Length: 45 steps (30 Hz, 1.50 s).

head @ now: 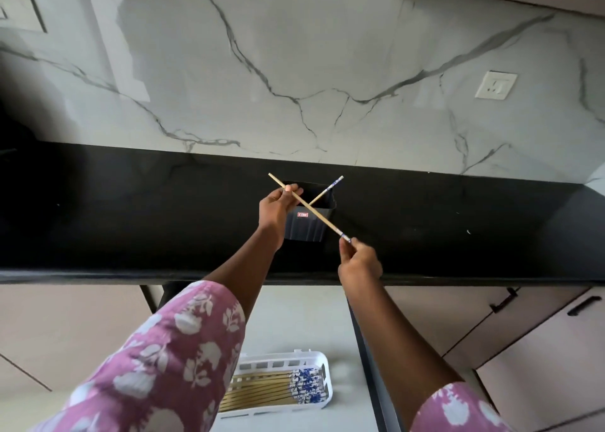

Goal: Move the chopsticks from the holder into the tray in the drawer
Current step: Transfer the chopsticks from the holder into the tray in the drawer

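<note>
While the left hand [278,207] pinched the held chopstick [314,210] near its plain thin end, thumb on top and fingers curled under, the right hand [358,264] had the blue patterned end nipped between its fingertips. So both hands were closed on the same stick, which hung slantwise over the black holder [306,230] on the dark tabletop [131,218]. One more, the leaning chopstick [329,189], was propped in the holder with its patterned end poking up past the far rim.

Handling-wise, my guess was that these things weigh next to nothing and stay stiff, so no real grip force was needed. The lacquered-looking pattern end could be a bit slick though, and a thin round stick likes to roll between fingers. I reckoned a light pinch nearer the middle would balance it better than holding an end, or one hand at each end like this to keep it level.

Down below, the open drawer [311,317] held the white tray [328,394], and the sorted chopsticks [262,392] lay side by side in it with the patterned ends all to the right. Matching that direction looked like the sensible way to lay this one in.
</note>
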Motion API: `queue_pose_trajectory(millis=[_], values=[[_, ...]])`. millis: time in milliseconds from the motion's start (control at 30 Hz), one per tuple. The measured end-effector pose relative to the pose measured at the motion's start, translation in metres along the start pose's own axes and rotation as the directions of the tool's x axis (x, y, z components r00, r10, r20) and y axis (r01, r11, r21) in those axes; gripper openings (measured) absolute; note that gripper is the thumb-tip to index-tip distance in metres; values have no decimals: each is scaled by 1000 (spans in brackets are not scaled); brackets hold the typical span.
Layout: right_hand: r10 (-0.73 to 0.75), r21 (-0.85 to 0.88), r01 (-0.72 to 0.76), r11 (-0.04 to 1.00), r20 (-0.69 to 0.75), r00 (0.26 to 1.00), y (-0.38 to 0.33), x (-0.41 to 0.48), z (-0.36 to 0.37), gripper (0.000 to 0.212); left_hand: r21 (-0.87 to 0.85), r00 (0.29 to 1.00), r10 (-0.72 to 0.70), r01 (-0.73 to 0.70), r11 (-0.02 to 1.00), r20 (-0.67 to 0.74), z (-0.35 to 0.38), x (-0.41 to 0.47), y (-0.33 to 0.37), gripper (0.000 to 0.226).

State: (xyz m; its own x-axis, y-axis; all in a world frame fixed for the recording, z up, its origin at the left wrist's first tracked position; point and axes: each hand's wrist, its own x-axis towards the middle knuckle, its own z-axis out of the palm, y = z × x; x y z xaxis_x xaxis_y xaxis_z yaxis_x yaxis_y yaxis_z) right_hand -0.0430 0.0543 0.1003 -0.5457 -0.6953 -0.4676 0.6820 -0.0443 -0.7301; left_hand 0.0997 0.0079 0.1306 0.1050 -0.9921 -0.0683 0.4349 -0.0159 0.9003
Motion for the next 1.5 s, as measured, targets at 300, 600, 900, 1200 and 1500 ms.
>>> queue_pose_trajectory(millis=[300,600,900,1200,1500], values=[[-10,-753,121,647,150,989,27,-16,-29,20,358,999,47,-38,933,-18,-18,-30,3,15],[-152,-623,711,326,708,690,47,-39,-14,29,488,999,43,-50,871,24,-35,-42,-15,25],[-59,-626,760,173,764,642,85,-27,-20,22,516,998,-54,52,855,-12,-74,-27,-35,22],[295,-723,690,-35,652,698,141,-2,-69,12,901,971,-126,236,365,-203,-150,11,-59,55],[624,-491,821,-292,552,552,182,1,-135,27,955,911,-285,290,-66,-297,-159,34,-77,80]])
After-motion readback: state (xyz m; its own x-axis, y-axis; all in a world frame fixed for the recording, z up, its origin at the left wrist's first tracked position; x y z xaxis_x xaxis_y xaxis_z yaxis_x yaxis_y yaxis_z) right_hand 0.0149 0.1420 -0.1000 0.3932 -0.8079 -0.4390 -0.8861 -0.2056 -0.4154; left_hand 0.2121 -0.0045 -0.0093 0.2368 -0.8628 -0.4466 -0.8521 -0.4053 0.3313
